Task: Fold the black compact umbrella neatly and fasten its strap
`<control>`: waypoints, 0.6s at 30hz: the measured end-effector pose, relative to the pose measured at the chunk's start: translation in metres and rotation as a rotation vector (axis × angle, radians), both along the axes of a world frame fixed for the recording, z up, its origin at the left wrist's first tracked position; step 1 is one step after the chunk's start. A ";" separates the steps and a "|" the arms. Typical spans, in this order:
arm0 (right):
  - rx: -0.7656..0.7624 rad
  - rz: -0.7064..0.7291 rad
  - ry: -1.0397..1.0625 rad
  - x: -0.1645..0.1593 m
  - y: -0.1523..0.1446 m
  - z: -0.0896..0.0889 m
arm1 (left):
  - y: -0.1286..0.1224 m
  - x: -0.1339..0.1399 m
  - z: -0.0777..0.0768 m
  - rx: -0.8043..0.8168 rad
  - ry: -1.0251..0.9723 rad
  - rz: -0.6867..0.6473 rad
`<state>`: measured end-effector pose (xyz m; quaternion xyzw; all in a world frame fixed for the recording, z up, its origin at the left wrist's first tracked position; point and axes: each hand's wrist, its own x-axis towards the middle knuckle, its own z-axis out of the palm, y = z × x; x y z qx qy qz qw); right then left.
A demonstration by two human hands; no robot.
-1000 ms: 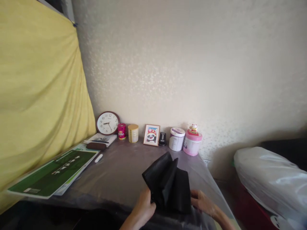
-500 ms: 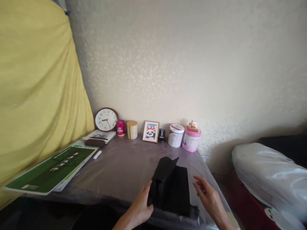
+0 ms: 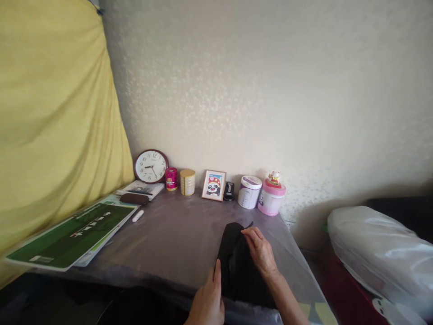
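A black folded item with a flap point(image 3: 230, 246) lies at the table's front right; its exact kind I cannot make out. My left hand point(image 3: 210, 293) is closed around its left lower side, the fingers upright along the edge. With thumb and fingertips together, my right hand point(image 3: 260, 250) pinches the top edge of the item near a thin pointed corner. The right forearm covers part of its right side.
Along the wall stand a clock point(image 3: 151, 166), a pink tin point(image 3: 171, 179), a yellow tin point(image 3: 187, 182), a framed panda picture point(image 3: 214, 185) and two tubs point(image 3: 249, 192). At left lie a green book point(image 3: 77, 234) and a brown case point(image 3: 134, 198). A plastic-wrapped bundle point(image 3: 375, 243) sits at right.
My right hand has moved left and up from beside the black item and now pinches its top edge. My left hand keeps hold, slightly lower and to the right.
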<state>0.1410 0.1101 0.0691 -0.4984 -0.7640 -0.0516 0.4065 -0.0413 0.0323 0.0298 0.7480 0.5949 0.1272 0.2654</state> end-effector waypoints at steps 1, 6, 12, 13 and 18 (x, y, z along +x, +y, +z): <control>-0.007 0.012 0.002 -0.004 0.003 0.001 | -0.001 0.002 0.001 -0.004 0.043 -0.008; -0.051 0.046 -0.032 -0.029 0.018 -0.011 | 0.000 0.012 -0.009 -0.037 0.152 -0.053; -0.075 0.031 -0.217 -0.046 0.028 -0.036 | 0.004 0.018 -0.031 -0.042 0.202 -0.044; -0.082 0.029 -0.242 -0.048 0.029 -0.037 | 0.005 0.018 -0.034 -0.045 0.195 -0.036; -0.133 0.007 -0.361 -0.052 0.032 -0.037 | 0.003 0.005 -0.034 -0.006 0.127 -0.032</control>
